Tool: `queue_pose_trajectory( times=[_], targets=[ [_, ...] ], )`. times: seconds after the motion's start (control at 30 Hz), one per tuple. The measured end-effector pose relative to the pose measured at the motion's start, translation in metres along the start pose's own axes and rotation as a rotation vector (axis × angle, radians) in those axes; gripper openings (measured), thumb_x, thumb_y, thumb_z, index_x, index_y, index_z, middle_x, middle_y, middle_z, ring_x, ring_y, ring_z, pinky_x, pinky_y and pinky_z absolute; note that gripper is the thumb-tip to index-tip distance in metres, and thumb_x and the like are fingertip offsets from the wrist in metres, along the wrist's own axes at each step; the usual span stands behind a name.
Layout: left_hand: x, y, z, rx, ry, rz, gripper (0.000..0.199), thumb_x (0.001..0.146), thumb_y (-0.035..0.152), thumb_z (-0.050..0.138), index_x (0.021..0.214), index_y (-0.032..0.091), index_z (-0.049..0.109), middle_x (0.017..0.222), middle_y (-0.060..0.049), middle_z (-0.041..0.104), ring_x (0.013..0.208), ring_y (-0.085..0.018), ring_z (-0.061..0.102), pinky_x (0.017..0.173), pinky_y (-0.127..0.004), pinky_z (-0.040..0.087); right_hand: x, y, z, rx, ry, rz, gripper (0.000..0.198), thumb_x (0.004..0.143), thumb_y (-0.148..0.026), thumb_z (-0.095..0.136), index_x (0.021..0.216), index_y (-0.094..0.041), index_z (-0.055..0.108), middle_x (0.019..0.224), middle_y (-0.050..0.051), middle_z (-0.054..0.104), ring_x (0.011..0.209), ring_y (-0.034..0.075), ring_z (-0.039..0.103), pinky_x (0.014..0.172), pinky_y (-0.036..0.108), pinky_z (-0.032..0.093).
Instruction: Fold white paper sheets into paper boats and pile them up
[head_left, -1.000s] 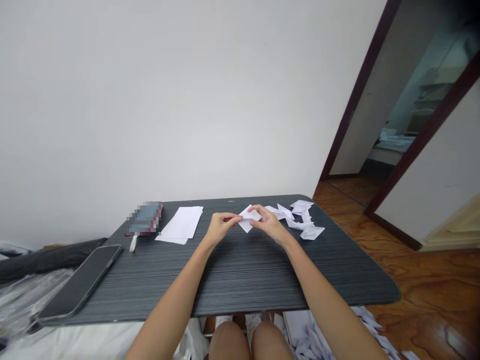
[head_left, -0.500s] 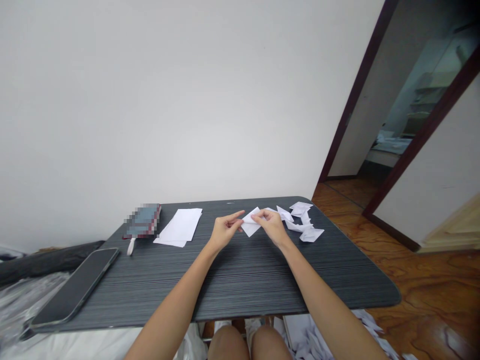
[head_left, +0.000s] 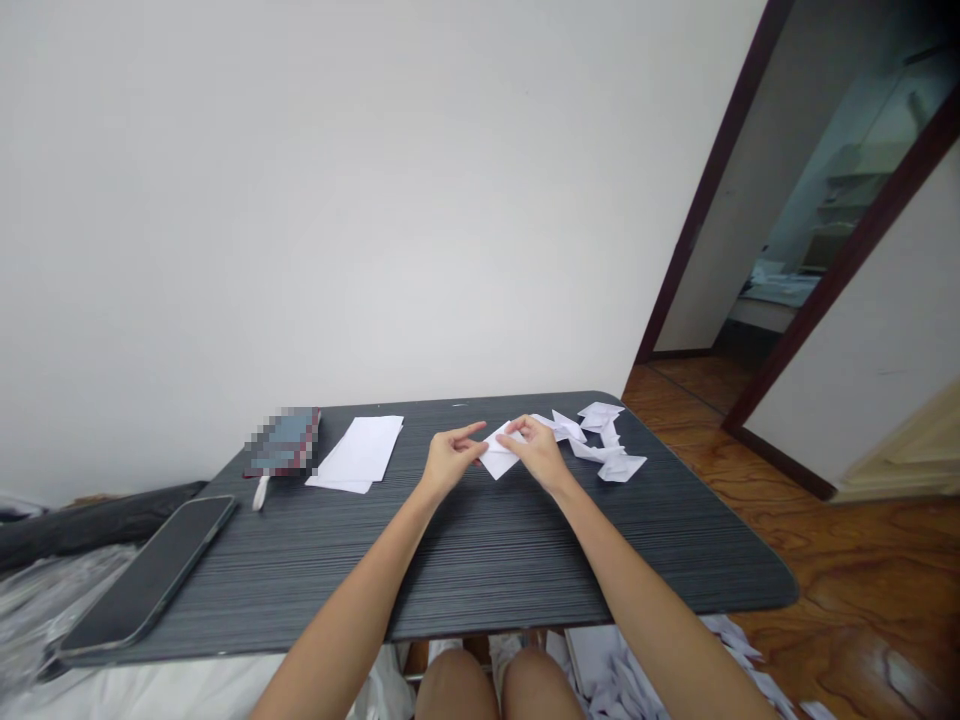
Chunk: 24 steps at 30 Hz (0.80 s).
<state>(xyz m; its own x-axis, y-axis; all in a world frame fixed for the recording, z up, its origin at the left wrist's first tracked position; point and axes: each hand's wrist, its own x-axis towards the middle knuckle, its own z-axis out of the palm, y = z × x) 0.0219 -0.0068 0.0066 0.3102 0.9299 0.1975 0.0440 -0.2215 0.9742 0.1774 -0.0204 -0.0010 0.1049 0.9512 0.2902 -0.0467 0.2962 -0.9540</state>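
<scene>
Between my hands, above the dark table, is a small folded piece of white paper [head_left: 496, 463], turned with one corner toward me. My left hand [head_left: 452, 458] pinches its left corner between thumb and fingers, with the index finger stretched out above. On the right side, my right hand [head_left: 537, 450] grips the paper, its thumb pressed on the front face and its fingers behind. Several folded white paper pieces [head_left: 616, 465] lie just right of my right hand. To the left rests a small stack of flat white sheets [head_left: 361, 450].
The dark wood-grain table [head_left: 495, 580] stands against a white wall. On its left are a phone [head_left: 154, 570] and a blurred-out dark red-edged item [head_left: 289, 440] with a white strap. Below the table's front edge, many folded papers [head_left: 611, 670] are heaped near my knees.
The folded paper has shifted slightly left and toward me. My right hand has moved a little left, and its fingers are bent more over the paper's upper edge.
</scene>
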Motion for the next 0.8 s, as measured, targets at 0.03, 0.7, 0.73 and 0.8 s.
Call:
queue_pose_trajectory(
  times=[0.03,0.7,0.73,0.8],
  targets=[
    [0.001,-0.001,-0.001,-0.006,0.013,0.002,0.049,0.062,0.027,0.064,0.108,0.010,0.055,0.061,-0.002,0.065,0.049,-0.009,0.054,0.056,-0.022,0.045,-0.001,-0.001,0.000,0.046,-0.002,0.035,0.037,0.055,-0.030,0.068,0.084,-0.019,0.048,0.069,-0.002,0.057,0.060,0.012,0.053,0.055,0.024,0.042],
    [0.002,-0.001,-0.006,0.070,-0.006,0.032,0.047,0.068,0.022,0.056,0.112,0.008,0.051,0.066,-0.005,0.067,0.054,-0.013,0.059,0.059,-0.025,0.047,0.000,-0.001,-0.007,0.229,-0.136,0.214,0.065,0.056,-0.016,0.064,0.117,-0.019,0.043,0.052,-0.003,0.057,0.043,0.009,0.051,0.044,0.022,0.041],
    [0.001,0.000,-0.006,0.087,-0.049,0.029,0.043,0.070,0.022,0.053,0.110,0.007,0.052,0.066,-0.006,0.067,0.056,-0.014,0.060,0.060,-0.026,0.047,0.000,0.000,-0.008,0.224,-0.133,0.224,0.054,0.055,-0.017,0.065,0.108,-0.017,0.052,0.053,-0.002,0.059,0.044,0.009,0.052,0.044,0.022,0.041],
    [-0.001,0.001,-0.008,0.177,-0.154,0.067,0.037,0.073,0.022,0.047,0.105,0.007,0.056,0.071,-0.008,0.067,0.064,-0.016,0.061,0.064,-0.028,0.047,0.002,0.001,-0.010,0.208,-0.108,0.252,0.031,0.054,-0.017,0.065,0.084,-0.013,0.063,0.056,0.002,0.061,0.046,0.010,0.054,0.044,0.022,0.042]
  ],
)
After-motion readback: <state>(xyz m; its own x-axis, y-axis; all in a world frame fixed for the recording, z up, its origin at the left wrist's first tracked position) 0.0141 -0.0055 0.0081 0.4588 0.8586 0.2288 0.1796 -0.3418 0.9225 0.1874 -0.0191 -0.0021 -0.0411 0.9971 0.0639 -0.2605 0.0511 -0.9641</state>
